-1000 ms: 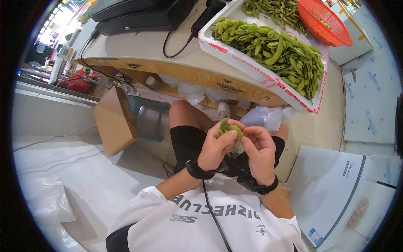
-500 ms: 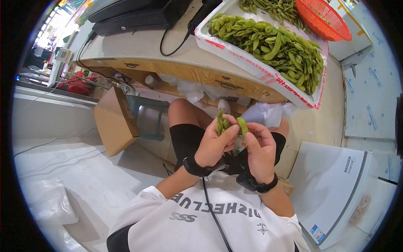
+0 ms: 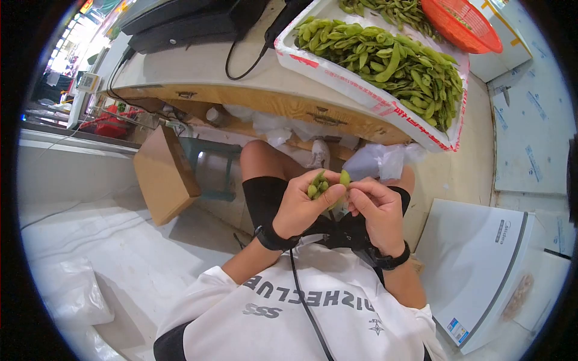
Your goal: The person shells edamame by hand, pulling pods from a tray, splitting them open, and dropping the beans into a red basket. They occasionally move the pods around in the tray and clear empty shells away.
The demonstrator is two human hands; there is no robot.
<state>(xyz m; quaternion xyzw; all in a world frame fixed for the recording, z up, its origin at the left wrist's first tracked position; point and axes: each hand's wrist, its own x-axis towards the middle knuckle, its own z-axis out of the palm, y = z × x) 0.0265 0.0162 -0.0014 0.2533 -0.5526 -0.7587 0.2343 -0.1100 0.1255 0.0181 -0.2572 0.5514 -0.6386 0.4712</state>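
Note:
Above my lap, my left hand [image 3: 304, 207] is closed around several green bean pods [image 3: 317, 185]. One more pod [image 3: 344, 178] stands up between its thumb and forefinger. My right hand [image 3: 378, 210] is beside it, its thumb and forefinger pinched at the right side of that pod; what lies between these fingertips is too small to make out. A white foam box [image 3: 367, 95] with red print on the table holds a large pile of green pods [image 3: 391, 63]. A red basket [image 3: 460, 27] rests at its back right corner.
A wooden-fronted table [image 3: 265, 103] with a black machine [image 3: 192, 24] and its cable is ahead. A cardboard box [image 3: 164, 174] stands at the left by a greenish stool [image 3: 211, 165]. Plastic bags [image 3: 385, 161] hang near my knee. At the right is a white appliance [image 3: 469, 259].
My right hand has turned and shifted slightly right, its fingertips now at the pod's side. The upright pod sits more in my left hand's pinch, and the pods there have tilted.

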